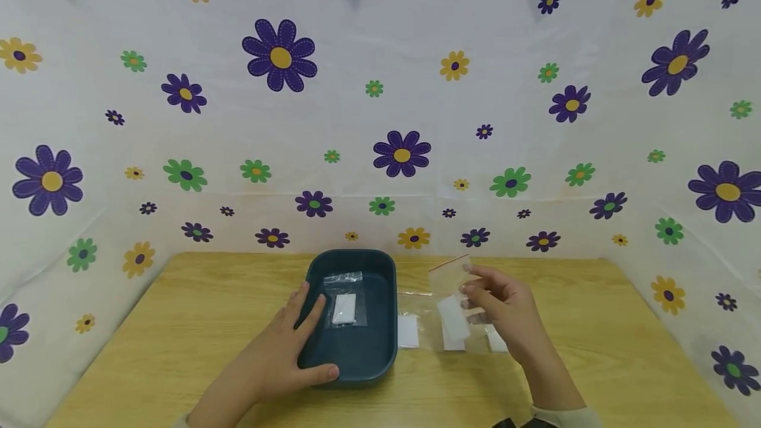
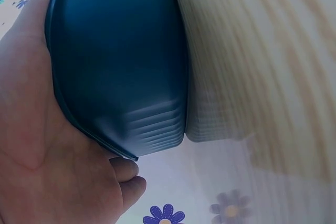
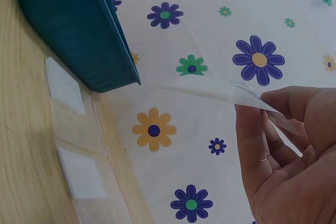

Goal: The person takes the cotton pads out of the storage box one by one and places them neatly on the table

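A dark teal plastic bin (image 1: 357, 358) stands on the table, with a small clear zip bag (image 1: 345, 309) holding a white piece lying inside. My left hand (image 1: 276, 352) rests on the bin's left rim, fingers spread and reaching over it; in the left wrist view the palm lies along the rim. Right of the bin, my right hand (image 1: 505, 306) pinches a clear zip bag (image 1: 450, 283) by its edge between thumb and fingers. This bag has a red line along its top and a white piece inside. It hangs above the bags on the table, overlapping one in the head view.
On the table to the right of the bin lie more clear bags with white pieces, one close beside the bin (image 1: 407, 330) and another at the right (image 1: 497, 340), partly behind my right hand. A white flowered cloth (image 1: 351, 117) surrounds the wooden table (image 1: 202, 322).
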A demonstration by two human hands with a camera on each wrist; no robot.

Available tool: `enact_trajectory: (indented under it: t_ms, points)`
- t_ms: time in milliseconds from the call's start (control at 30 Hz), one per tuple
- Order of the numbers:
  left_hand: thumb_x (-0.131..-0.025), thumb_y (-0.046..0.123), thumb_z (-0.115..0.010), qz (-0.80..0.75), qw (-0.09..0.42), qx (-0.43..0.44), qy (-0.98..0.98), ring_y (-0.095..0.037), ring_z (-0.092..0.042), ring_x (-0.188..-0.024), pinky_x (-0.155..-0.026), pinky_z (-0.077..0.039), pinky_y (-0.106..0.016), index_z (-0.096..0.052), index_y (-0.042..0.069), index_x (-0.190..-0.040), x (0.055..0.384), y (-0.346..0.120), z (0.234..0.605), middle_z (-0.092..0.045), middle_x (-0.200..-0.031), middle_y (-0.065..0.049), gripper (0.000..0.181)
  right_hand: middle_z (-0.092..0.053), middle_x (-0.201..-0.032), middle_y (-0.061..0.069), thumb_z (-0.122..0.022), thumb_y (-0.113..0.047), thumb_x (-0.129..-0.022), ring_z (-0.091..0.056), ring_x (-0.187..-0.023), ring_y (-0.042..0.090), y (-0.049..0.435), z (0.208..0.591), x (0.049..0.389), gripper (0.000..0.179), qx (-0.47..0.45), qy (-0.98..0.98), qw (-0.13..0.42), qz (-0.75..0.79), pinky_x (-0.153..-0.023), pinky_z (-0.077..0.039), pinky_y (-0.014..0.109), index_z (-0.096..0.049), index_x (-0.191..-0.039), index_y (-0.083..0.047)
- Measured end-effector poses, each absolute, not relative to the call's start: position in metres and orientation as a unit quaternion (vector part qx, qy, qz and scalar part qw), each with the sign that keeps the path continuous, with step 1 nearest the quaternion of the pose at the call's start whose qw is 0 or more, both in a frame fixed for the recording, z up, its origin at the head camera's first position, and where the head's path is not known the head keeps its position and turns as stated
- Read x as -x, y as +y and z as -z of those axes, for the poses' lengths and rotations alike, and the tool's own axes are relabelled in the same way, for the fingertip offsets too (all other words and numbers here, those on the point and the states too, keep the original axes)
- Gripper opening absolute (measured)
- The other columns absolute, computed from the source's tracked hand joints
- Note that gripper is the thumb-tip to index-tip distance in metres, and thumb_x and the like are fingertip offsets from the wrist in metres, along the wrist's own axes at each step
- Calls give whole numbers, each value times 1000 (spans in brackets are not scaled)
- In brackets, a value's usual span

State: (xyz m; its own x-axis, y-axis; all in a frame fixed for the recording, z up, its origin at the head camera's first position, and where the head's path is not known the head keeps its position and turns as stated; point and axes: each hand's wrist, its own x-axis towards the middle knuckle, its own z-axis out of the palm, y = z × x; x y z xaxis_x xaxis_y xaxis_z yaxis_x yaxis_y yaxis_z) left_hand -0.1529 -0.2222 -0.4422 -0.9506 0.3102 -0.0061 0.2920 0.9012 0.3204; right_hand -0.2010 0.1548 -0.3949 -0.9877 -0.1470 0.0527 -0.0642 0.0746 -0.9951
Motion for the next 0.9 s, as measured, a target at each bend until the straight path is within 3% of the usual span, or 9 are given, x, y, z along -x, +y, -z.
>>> enact_trajectory:
  t_ms: [900]
  points:
    - [-77,85,-54,-148,22,-158,976,-42,-12,-152,-115,-27,-64,-22,16,-160,153,-222,442,-2,-168,-16,113,-67,-97,-6,-63,-17,-99,-66,-86,10,190,397,208,44,8,716,5,698,-71,-59,25,-55,-139,-3]
